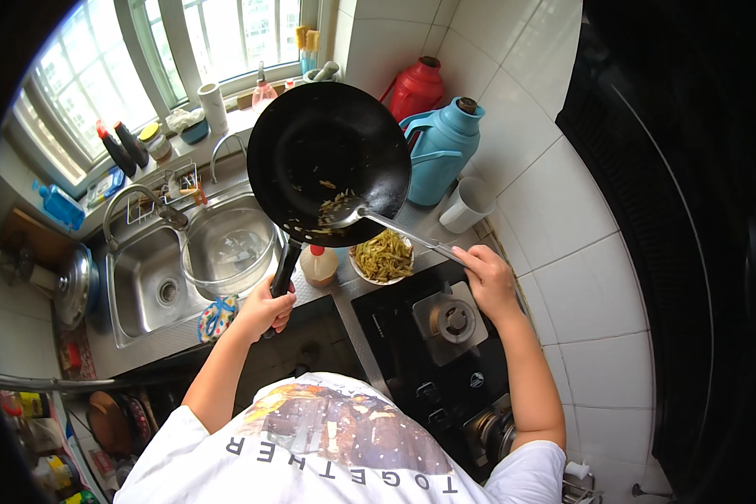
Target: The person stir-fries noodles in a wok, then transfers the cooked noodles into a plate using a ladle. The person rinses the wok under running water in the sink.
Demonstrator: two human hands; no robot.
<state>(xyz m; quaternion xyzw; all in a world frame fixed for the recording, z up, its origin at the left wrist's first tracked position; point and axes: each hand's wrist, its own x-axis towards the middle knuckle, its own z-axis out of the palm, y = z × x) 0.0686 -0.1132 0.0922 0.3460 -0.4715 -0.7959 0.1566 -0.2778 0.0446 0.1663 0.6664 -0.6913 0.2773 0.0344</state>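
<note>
My left hand [266, 309] grips the black handle of a dark wok [327, 138], which is tilted up above the counter. A little cooked food [337, 205] clings to the wok's lower inside. My right hand [488, 280] holds a metal spatula [409, 233] by its handle, its blade inside the wok against those scraps. Just below the wok's rim, a white bowl [359, 268] heaped with cooked green strips [384, 255] stands on the counter. The wok hides part of the bowl's far side.
A black gas hob [387, 315] lies at right, its burner [457, 321] bare. Left is a steel double sink [138, 277] with a clear basin [230, 242]. Blue [444, 151] and red [419, 85] vacuum flasks, a plastic jug [466, 205] and a red-capped bottle [319, 268] stand near the wok.
</note>
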